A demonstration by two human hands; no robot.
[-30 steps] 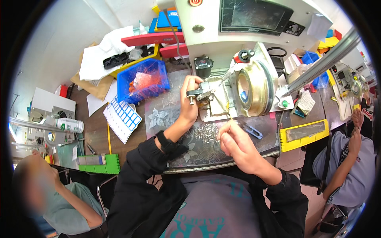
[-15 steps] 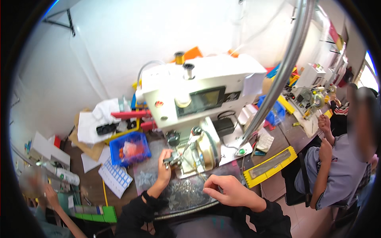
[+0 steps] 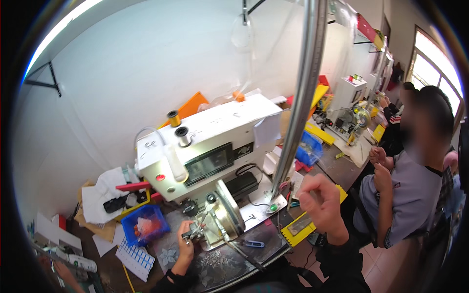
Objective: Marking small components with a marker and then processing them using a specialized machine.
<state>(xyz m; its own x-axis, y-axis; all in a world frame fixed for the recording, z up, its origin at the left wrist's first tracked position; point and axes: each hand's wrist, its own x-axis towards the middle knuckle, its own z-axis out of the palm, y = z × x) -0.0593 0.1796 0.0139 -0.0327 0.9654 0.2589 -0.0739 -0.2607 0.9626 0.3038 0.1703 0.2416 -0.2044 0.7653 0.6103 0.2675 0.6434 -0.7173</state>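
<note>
A white sewing machine [image 3: 215,161] with a dark screen stands before me, a round metal drum-like fixture [image 3: 231,211] mounted at its front. My left hand [image 3: 184,251] is closed around a small metal clamp [image 3: 193,232] at the fixture's left side. My right hand [image 3: 321,204] is raised to the right, well apart from the machine. Its fingers are curled together; whatever may be between them is too small to make out. Below the fixture lie a scatter of small shiny bits [image 3: 212,259], a blue-handled tool [image 3: 252,243] and a thin dark rod [image 3: 246,256].
At the left are a blue bin [image 3: 144,225] with orange-red contents and a blue-and-white sheet [image 3: 135,258]. A metal pole [image 3: 299,97] rises right of the machine. A yellow ruler-edged tray [image 3: 298,227] lies behind my right hand. A person [image 3: 400,195] sits working at the right.
My right hand has risen from near the fixture, up and to the right. The view has turned right, and the blue-handled tool and rod now show. My left hand keeps the clamp.
</note>
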